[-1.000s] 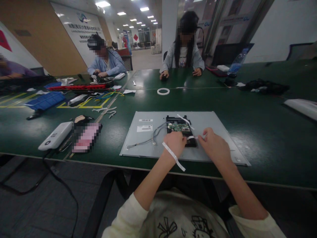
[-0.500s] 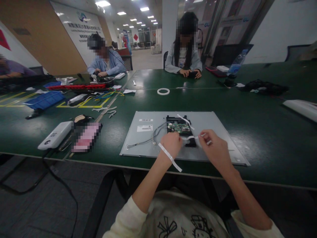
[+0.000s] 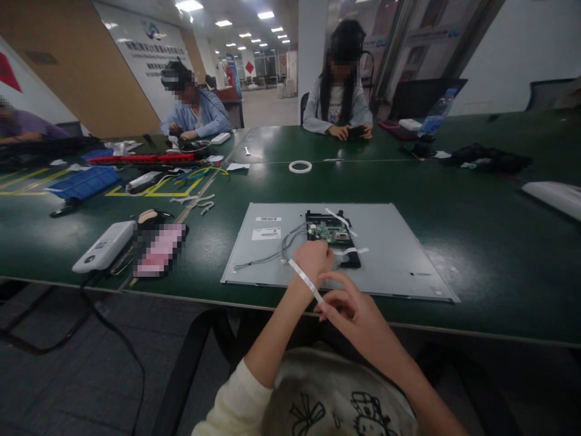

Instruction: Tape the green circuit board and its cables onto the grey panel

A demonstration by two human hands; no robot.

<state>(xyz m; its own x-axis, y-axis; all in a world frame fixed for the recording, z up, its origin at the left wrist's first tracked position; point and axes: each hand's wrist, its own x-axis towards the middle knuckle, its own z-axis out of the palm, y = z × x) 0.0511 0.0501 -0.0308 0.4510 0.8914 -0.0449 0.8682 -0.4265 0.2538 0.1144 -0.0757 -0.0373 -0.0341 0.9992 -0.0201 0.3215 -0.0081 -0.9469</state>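
Observation:
A grey flat display panel (image 3: 385,242) lies on the table before me, carrying a black bracket (image 3: 351,261) and a green circuit board (image 3: 331,234). White tape strips cross the bracket: an upper strip (image 3: 340,221) and a lower strip (image 3: 351,251). My left hand (image 3: 313,257) is closed at the left end of the lower strip, its fingertips partly hidden. Another tape strip (image 3: 305,278) is stuck across my left wrist. My right hand (image 3: 349,303) pinches that strip's free end between thumb and finger. Grey cables (image 3: 263,260) run left from the board.
A tape roll (image 3: 300,166) lies beyond the panel. To the left are a white power bank (image 3: 104,245), a pink phone (image 3: 161,249), tape scraps (image 3: 200,201) and a blue tray (image 3: 84,181). Two people sit across the table; another is at far left.
My right hand has let go of the lower tape strip's right end, which now rests across the bracket. It has moved down and left to the strip on my left wrist. My left hand stays put.

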